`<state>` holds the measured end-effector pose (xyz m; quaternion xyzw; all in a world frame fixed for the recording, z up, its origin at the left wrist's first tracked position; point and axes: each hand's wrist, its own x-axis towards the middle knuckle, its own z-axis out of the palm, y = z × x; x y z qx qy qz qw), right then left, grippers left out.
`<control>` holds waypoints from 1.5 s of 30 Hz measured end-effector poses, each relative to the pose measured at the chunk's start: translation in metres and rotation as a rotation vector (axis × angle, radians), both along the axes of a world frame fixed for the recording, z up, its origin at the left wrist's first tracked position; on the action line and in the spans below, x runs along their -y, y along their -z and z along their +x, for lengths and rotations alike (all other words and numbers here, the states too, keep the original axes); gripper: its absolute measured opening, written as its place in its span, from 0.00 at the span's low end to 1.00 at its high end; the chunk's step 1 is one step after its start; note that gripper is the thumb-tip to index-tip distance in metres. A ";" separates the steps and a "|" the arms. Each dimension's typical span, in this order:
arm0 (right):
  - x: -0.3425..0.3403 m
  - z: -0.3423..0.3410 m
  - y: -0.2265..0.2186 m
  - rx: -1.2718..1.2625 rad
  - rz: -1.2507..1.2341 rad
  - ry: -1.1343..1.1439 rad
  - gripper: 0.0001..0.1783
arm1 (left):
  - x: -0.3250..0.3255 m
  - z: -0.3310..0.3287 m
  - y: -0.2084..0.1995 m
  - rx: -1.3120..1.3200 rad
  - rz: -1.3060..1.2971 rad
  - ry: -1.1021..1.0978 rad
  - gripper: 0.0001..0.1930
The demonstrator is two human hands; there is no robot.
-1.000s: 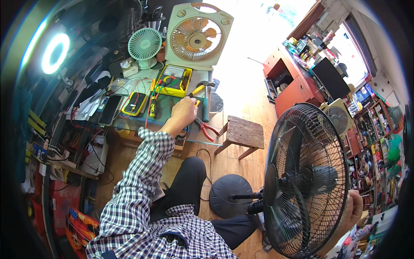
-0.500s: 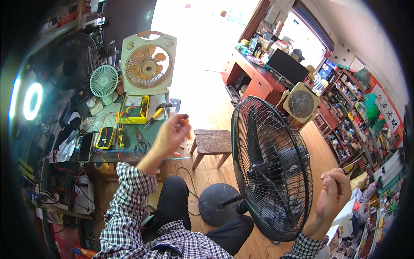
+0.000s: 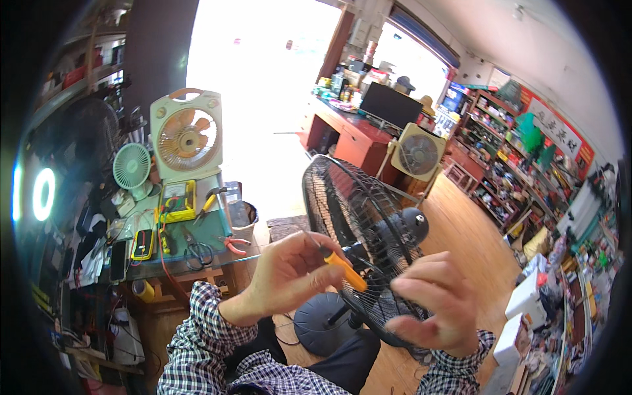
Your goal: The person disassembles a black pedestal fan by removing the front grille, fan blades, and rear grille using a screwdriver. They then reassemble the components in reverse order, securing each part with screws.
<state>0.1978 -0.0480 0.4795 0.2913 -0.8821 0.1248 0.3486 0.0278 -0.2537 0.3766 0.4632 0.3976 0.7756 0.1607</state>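
My left hand (image 3: pixel 283 280) is closed around a screwdriver (image 3: pixel 347 271) with an orange-yellow handle, whose handle end slants down to the right. Part of its shaft is hidden by my fingers. To the right of the handle, my right hand (image 3: pixel 440 304) is raised with thumb and fingers apart, holding nothing that I can see. Both hands are in front of a black floor fan (image 3: pixel 324 197), covering parts of its wire cage. Its round motor housing (image 3: pixel 409 226) faces right, and its round base (image 3: pixel 316 327) stands on the floor between my knees.
On the left bench are a box fan (image 3: pixel 187 138), a small green fan (image 3: pixel 132 166), a yellow multimeter (image 3: pixel 143 244), scissors (image 3: pixel 197 254) and red pliers (image 3: pixel 236 245). A wooden stool (image 3: pixel 288 226) stands behind my left hand. Crowded shelves (image 3: pixel 510 158) line the right side.
My left hand has moved right and down with the screwdriver, and my right hand has come left toward it. The view has swung right; the floor fan appears further left.
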 end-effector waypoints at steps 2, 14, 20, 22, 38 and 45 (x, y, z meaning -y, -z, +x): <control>0.014 0.002 0.000 0.001 0.089 0.013 0.30 | -0.004 0.021 -0.010 0.021 0.033 0.075 0.18; -0.012 0.008 0.012 -0.099 -0.062 0.179 0.21 | -0.034 0.037 -0.020 -0.120 0.096 -0.072 0.16; -0.086 -0.068 -0.016 0.085 -0.606 -0.123 0.14 | -0.051 -0.044 -0.035 -0.548 0.183 -0.857 0.14; -0.094 -0.094 -0.025 0.228 -0.716 -0.192 0.13 | -0.063 -0.064 -0.036 -0.432 0.156 -0.792 0.13; -0.111 -0.136 -0.027 0.838 -1.491 -0.130 0.08 | -0.046 -0.037 -0.079 -0.093 -0.401 -0.725 0.11; -0.085 -0.142 -0.023 0.914 -1.472 -0.064 0.07 | -0.042 -0.024 -0.087 0.058 -0.468 -0.709 0.10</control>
